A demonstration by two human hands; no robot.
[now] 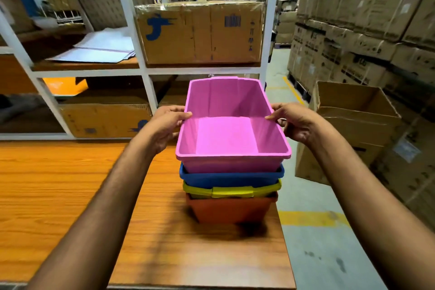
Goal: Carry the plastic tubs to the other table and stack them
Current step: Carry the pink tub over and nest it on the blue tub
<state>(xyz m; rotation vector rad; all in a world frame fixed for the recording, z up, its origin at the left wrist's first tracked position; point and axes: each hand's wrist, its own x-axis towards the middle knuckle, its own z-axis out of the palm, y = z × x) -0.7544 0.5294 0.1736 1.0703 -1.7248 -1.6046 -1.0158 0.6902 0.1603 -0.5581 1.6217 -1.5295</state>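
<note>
While nested atop stack, pink tub (226, 134) fills both grips.

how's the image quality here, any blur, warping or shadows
Head view: wide-angle warping bows the white shelf frame and stretches both forearms; edges and background cartons are soft, while the pink tub is fairly sharp; the tub stack casts a dark shadow on the wooden table; no strong glare.

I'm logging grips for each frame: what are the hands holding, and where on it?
The pink tub, by its rim: left hand on the left edge, right hand on the right edge.
</note>
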